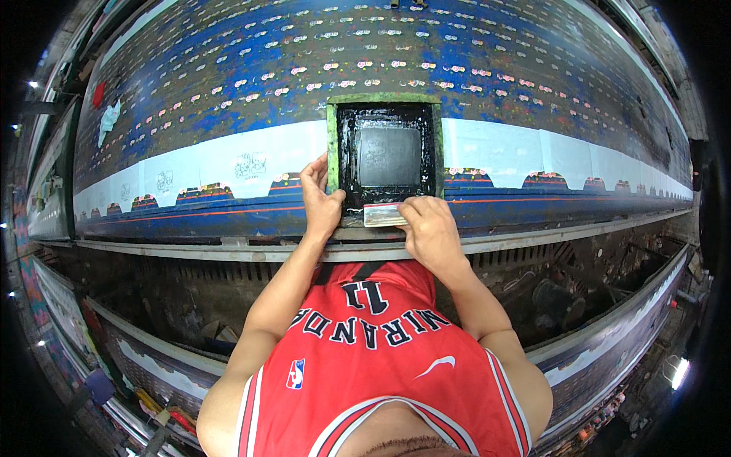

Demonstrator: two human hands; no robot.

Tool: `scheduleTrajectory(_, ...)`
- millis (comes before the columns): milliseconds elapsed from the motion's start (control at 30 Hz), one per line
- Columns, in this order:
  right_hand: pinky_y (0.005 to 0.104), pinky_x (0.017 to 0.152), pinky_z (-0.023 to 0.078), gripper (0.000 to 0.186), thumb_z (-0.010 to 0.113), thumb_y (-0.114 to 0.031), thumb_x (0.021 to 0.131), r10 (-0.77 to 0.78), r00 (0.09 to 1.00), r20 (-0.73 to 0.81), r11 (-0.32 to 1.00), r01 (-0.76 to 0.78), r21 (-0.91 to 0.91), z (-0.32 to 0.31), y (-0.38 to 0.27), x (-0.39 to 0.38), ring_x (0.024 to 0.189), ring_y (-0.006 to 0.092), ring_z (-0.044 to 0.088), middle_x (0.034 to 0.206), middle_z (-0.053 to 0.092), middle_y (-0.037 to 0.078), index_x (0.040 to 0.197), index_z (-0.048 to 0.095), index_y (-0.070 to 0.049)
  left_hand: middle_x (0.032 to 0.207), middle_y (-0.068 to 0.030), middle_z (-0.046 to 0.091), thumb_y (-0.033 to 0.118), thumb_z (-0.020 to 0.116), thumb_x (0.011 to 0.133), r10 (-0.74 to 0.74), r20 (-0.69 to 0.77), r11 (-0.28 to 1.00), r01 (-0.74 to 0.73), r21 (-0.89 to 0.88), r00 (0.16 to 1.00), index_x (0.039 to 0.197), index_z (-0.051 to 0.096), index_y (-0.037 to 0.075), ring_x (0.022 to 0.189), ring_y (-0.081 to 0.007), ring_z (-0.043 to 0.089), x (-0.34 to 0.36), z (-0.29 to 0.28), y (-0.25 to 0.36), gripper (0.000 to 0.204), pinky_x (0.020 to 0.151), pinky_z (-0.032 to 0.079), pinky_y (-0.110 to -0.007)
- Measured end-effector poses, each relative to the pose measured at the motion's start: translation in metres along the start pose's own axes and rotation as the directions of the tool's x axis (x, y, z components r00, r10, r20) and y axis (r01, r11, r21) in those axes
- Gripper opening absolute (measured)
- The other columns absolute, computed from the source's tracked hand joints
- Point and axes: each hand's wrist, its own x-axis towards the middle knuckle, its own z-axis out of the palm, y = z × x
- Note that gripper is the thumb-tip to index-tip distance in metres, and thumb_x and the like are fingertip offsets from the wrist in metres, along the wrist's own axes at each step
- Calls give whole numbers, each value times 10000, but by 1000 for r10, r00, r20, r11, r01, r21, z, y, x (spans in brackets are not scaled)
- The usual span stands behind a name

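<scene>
A screen-printing frame (333,137) with a green-smeared rim and glossy black ink around its inner edges lies on the long table before me. At its middle is a dark grey rectangular mesh window (389,156). My left hand (321,194) grips the frame's left side near the lower corner, thumb on the rim and fingers along the outside. In my right hand (430,228) is a squeegee (382,215) with a pale blade and a thin red top edge, held crosswise at the frame's near end. The fingers hide its right end.
Pale cut fabric pieces (251,160) run along the table on both sides of the frame, some with dark line prints. The blue-and-black table (266,99) carries rows of small printed marks. A metal rail (190,251) borders its near edge. A light-blue rag (109,120) lies far left.
</scene>
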Motion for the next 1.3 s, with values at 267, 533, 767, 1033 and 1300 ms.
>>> scheduleTrajectory(267, 461, 957, 502, 294, 711, -18, 771, -111, 988, -107, 993, 106, -52, 3, 2, 28, 1062, 322, 664, 1090, 700, 128, 1065, 705, -16, 1589, -244, 439, -247, 608, 677, -39, -5, 999, 39, -3, 999, 1453, 331, -5, 1502, -337, 460, 0, 0, -2, 859, 1284, 385, -445)
scheduleTrajectory(533, 475, 942, 505, 219, 737, -45, 797, -65, 998, -5, 998, 65, -18, 11, 15, 24, 1014, 341, 673, 1022, 704, 138, 1014, 720, -18, 1603, -259, 429, -228, 577, 696, -69, -10, 998, 69, 2, 998, 1463, 338, -31, 1531, -360, 432, 1, 1, 6, 827, 1300, 341, -453)
scheduleTrajectory(767, 502, 871, 518, 140, 776, -115, 836, -63, 997, -49, 992, 57, -117, 12, 50, 117, 972, 365, 685, 961, 718, 152, 936, 731, -26, 1612, -262, 418, -225, 569, 712, -73, 10, 995, 73, -60, 997, 1472, 341, -29, 1541, -364, 419, 0, 0, 4, 817, 1301, 336, -456)
scheduleTrajectory(1033, 498, 885, 505, 263, 686, -7, 758, -114, 983, -143, 990, 101, -95, 38, 40, 62, 1022, 362, 657, 1031, 695, 140, 1020, 698, -30, 1614, -254, 424, -220, 569, 727, -69, 9, 998, 69, -10, 998, 1466, 340, -21, 1552, -367, 408, -1, -2, 1, 798, 1303, 333, -450)
scheduleTrajectory(1300, 449, 963, 491, 317, 690, -38, 762, -78, 994, -81, 996, 74, -51, 15, 16, 18, 1067, 316, 651, 1086, 693, 120, 1078, 712, -19, 1600, -227, 446, -220, 588, 707, 2, 16, 1000, -2, 6, 1000, 1473, 367, -6, 1534, -342, 432, -4, 4, 2, 825, 1316, 317, -456)
